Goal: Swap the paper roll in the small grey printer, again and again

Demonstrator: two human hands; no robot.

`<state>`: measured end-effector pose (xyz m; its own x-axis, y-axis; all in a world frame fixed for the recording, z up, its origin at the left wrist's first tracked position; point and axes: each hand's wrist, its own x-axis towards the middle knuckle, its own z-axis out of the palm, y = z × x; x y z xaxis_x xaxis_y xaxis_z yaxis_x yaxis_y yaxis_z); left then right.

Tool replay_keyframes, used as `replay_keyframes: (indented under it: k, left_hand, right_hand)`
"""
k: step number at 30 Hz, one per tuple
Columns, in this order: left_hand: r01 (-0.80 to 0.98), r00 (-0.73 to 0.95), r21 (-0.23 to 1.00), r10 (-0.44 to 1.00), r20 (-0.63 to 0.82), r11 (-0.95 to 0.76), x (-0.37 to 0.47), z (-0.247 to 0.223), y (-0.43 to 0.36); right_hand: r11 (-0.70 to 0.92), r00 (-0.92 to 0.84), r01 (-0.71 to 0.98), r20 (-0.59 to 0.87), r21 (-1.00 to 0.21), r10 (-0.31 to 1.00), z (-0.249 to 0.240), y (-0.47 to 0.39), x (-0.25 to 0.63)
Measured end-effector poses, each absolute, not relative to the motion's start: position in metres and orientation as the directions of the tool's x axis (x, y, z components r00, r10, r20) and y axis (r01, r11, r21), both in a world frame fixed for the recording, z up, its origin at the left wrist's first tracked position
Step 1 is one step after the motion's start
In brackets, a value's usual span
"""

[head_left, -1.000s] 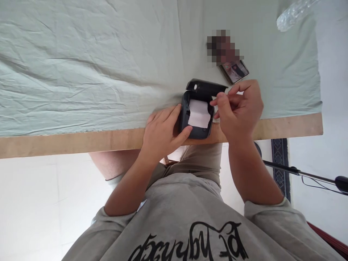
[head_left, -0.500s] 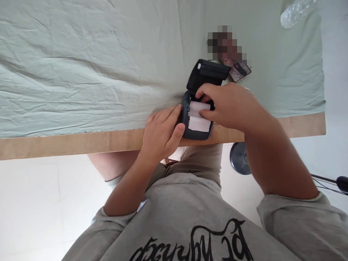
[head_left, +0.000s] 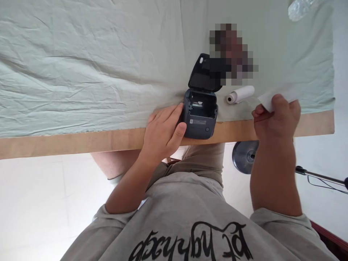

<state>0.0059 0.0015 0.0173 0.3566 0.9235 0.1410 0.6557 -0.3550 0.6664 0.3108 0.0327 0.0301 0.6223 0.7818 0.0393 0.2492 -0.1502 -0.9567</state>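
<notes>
A small dark label printer (head_left: 200, 125) sits at the table's front edge with its lid (head_left: 202, 74) raised. Its paper compartment holds no roll, and the black inside shows. My left hand (head_left: 164, 128) lies flat with fingers stretched out, the fingertips and thumb touching the printer's left side. A white paper roll (head_left: 244, 93) lies on the cloth to the right of the printer. Farther right, my right hand (head_left: 277, 117) is closed on a piece of white paper (head_left: 286, 90), held between thumb and fingers above the cloth.
A pale green cloth (head_left: 95, 72) covers the table, with a wooden strip (head_left: 81, 142) along its front edge. Behind the lid is a blurred-out item (head_left: 232, 50). A clear plastic bottle (head_left: 300, 9) lies at the back right. A round black stand base (head_left: 244, 157) is on the floor.
The white paper has come out of the printer's compartment. A roll now lies on the cloth, and my right hand has moved right with a piece of paper. My left hand stays put.
</notes>
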Motion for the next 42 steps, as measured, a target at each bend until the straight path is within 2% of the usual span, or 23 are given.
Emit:
replay_keyframes:
  k: [4,7,9,11,13,15,16,20,22,24,26,29,34,39,41,42]
  left_hand:
    - [0.664,0.353,0.661,0.926,0.134,-0.349,0.007,0.017,0.001]
    - [0.668,0.353,0.66,0.927,0.127,-0.345,0.007,0.017,0.001]
    - [0.668,0.352,0.659,0.927,0.129,-0.345,0.007,0.017,0.002]
    - [0.673,0.349,0.656,0.929,0.126,-0.342,0.007,0.017,0.002]
    - [0.678,0.348,0.652,0.93,0.12,-0.338,0.007,0.017,0.002]
    - [0.682,0.346,0.649,0.93,0.119,-0.337,0.007,0.017,0.002]
    - [0.684,0.344,0.647,0.931,0.119,-0.336,0.007,0.017,0.002]
    - [0.685,0.343,0.644,0.931,0.127,-0.34,0.008,0.017,0.002]
    - [0.683,0.348,0.643,0.928,0.131,-0.347,0.008,0.017,0.002]
    - [0.684,0.349,0.642,0.928,0.129,-0.346,0.008,0.017,0.003]
    - [0.685,0.347,0.642,0.929,0.128,-0.345,0.007,0.017,0.003]
    - [0.681,0.348,0.646,0.929,0.129,-0.345,0.007,0.017,0.002]
    - [0.672,0.357,0.649,0.924,0.137,-0.356,0.007,0.017,0.002]
    - [0.677,0.355,0.645,0.925,0.136,-0.355,0.007,0.017,0.003]
    - [0.671,0.358,0.649,0.923,0.142,-0.359,0.007,0.017,0.003]
    - [0.666,0.359,0.651,0.922,0.145,-0.362,0.007,0.017,0.002]
  right_hand:
    - [-0.135,0.573,0.58,0.285,-0.803,0.768,0.017,0.039,0.338]
    - [-0.126,0.488,0.732,0.386,-0.67,0.783,0.012,0.043,0.352]
    - [-0.206,0.49,0.766,0.346,-0.609,0.8,0.007,0.044,0.355]
    - [-0.255,0.499,0.759,0.284,-0.599,0.819,0.002,0.042,0.356]
    - [-0.208,0.485,0.726,0.273,-0.656,0.831,-0.001,0.038,0.357]
    - [-0.094,0.444,0.711,0.34,-0.697,0.829,0.0,0.032,0.358]
    - [-0.053,0.422,0.735,0.395,-0.676,0.816,0.001,0.029,0.359]
    - [0.008,0.261,0.917,0.615,-0.398,0.744,0.019,0.019,0.349]
    - [0.062,0.144,0.957,0.647,-0.284,0.749,0.03,0.016,0.334]
    - [0.149,0.006,0.961,0.559,-0.231,0.829,0.038,0.016,0.315]
    - [0.195,-0.104,0.955,0.362,-0.222,0.926,0.043,0.019,0.3]
    - [0.147,-0.112,0.965,0.164,-0.219,0.98,0.044,0.028,0.29]
    - [0.087,-0.084,0.98,0.026,-0.179,0.996,0.046,0.047,0.288]
    - [0.072,-0.079,0.994,-0.102,-0.078,0.992,0.057,0.06,0.285]
    - [0.077,-0.087,0.993,-0.109,-0.09,0.99,0.06,0.059,0.287]
    - [0.077,-0.09,0.988,-0.089,-0.135,0.992,0.059,0.058,0.288]
